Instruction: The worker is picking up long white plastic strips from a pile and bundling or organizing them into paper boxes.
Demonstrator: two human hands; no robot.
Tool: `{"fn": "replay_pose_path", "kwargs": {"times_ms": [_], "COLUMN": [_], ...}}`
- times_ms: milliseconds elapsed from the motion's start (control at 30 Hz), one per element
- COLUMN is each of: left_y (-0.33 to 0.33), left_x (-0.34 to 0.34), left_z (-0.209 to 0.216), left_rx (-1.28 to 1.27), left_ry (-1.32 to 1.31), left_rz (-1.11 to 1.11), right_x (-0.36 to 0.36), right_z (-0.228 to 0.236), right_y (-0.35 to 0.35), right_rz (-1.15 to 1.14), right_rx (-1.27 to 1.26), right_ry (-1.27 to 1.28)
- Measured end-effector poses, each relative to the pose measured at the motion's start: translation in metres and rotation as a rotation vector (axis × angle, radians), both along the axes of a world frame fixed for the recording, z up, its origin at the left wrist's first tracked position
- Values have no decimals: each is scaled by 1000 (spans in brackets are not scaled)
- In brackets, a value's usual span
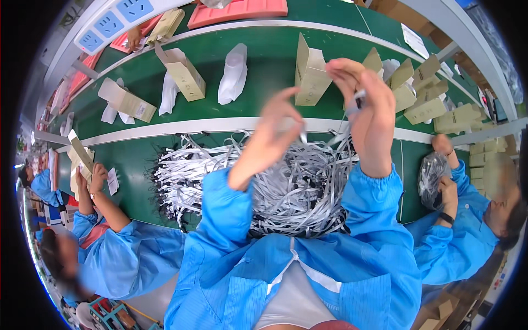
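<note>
A large heap of white-grey lanyards point(286, 187) with black ends lies on the green table right in front of me. My right hand point(374, 110) is raised over its far right side, with curled fingers around a grey-white strap that looks like a lanyard point(359, 99). Just left of those fingertips, an open beige carton point(312, 77) stands upright on the belt. My left hand point(272, 135) hovers above the heap, smeared by motion, its fingers apart and seemingly holding nothing. A pale strap passes close to its fingertips; whether they touch is unclear.
Beyond a metal rail point(220, 127) runs a green belt carrying more open cartons point(186, 76) and white-wrapped items point(232, 74). At left, a co-worker point(126, 242) handles a carton. At right, another co-worker point(462, 231) holds a clear plastic bag point(433, 179) of dark things.
</note>
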State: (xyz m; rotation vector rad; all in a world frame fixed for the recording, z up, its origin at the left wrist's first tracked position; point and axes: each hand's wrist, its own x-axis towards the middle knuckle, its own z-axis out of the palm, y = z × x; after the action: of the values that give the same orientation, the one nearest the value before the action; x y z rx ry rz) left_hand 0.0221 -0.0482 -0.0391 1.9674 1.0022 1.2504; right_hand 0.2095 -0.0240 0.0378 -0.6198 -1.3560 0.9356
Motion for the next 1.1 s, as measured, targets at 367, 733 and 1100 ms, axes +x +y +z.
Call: {"fn": "replay_pose_path", "kwargs": {"times_ms": [367,733,1100], "left_y": [15,15,8], "left_x": [82,99,125], "left_z": [-50,-16,-41], "left_rx": [-658,-412,-566], "left_ry": [-784,-647,-757], "left_rz": [-611,-45,-562], "right_x": [20,25,46], "right_z": [0,-97,-23], "right_y": [-1,-17,-4], "right_rz": [-826,-254,-193], "right_rx": [50,-229,-404], "right_ry": [-745,-244,397]}}
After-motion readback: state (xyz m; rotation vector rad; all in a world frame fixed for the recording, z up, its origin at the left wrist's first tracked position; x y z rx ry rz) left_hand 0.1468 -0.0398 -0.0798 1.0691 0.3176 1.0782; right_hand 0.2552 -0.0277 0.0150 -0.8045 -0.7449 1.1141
